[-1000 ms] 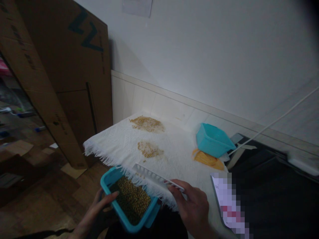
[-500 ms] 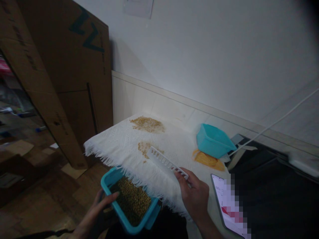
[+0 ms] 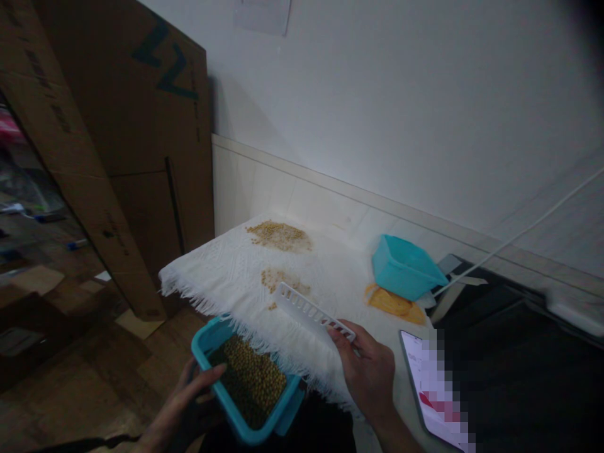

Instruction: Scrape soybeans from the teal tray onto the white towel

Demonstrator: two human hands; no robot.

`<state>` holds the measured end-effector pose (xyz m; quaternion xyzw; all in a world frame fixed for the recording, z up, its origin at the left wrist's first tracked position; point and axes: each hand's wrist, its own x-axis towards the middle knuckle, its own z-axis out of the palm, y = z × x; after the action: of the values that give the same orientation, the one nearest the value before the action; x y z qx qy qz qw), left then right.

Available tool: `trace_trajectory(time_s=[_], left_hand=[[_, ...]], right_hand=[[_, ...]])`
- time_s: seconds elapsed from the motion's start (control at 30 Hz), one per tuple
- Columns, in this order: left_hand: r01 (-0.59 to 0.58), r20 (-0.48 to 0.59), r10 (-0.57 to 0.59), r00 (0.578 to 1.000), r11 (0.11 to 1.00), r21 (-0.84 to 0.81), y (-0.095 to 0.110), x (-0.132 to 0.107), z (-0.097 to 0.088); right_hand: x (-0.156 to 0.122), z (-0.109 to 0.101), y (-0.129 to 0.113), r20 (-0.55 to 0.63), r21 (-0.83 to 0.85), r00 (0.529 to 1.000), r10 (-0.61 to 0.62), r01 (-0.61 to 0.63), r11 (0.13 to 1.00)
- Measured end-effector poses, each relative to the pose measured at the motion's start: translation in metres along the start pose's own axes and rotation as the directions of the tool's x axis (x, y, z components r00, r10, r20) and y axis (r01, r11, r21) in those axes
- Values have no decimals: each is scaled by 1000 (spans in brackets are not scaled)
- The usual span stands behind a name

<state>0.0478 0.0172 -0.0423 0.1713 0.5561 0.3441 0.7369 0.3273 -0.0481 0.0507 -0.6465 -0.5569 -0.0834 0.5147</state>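
My left hand [image 3: 191, 396] grips the near-left rim of a blue plastic basket [image 3: 226, 406], its thumb over the edge. Yellow soybeans [image 3: 257, 371] and a darker green mass lie inside, below the fringed edge of a white cloth [image 3: 207, 270]. Closed round one end of a white slotted plastic strip [image 3: 306, 311], my right hand [image 3: 370, 368] holds it low over the cloth, slanting to the left. A few beans [image 3: 272, 306] lie close by the strip's far end. Behind it is a small scatter of soybeans [image 3: 278, 280], and farther back a larger pile [image 3: 278, 234].
A second blue basket [image 3: 406, 267] stands at the right by the wall, with an orange-yellow cloth-like item [image 3: 396, 306] before it. A phone [image 3: 431, 390] lies at the right edge. A large cardboard box [image 3: 146, 138] rises at left; a white cable [image 3: 519, 236] crosses the right.
The slotted strip's far end has shifted slightly toward me and left, with a few beans beside it nearer the cloth's edge. My left hand and the basket stay put.
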Motion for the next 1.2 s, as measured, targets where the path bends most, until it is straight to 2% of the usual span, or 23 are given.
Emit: trace_trajectory(time_s=[0.17, 0.27, 0.5, 0.7, 0.87, 1.0, 1.1, 1.2], left_hand=[[-45, 2, 45, 999, 999, -8, -2, 0, 2], [-58, -17, 58, 998, 998, 1, -3, -1, 4], [-8, 15, 7, 1000, 999, 47, 1, -1, -2], [-10, 11, 10, 1000, 999, 40, 3, -3, 0], [-34, -5, 34, 999, 998, 44, 3, -6, 2], [-35, 6, 35, 999, 999, 41, 2, -5, 1], [-34, 3, 34, 999, 999, 27, 2, -5, 2], [-28, -8, 29, 1000, 999, 23, 1, -4, 4]], right_hand=[[-2, 2, 2, 28, 12, 999, -16, 16, 1000], [-5, 2, 8, 95, 2, 994, -60, 61, 998], [-10, -1, 9, 173, -13, 968, -181, 186, 982], [-11, -5, -11, 105, -22, 956, -275, 279, 960], [-26, -12, -13, 134, -62, 975, -175, 185, 981], [-24, -13, 2, 36, -119, 999, -35, 39, 992], [-10, -9, 11, -54, -169, 998, -42, 33, 985], [2, -3, 14, -60, -152, 995, -81, 71, 986]])
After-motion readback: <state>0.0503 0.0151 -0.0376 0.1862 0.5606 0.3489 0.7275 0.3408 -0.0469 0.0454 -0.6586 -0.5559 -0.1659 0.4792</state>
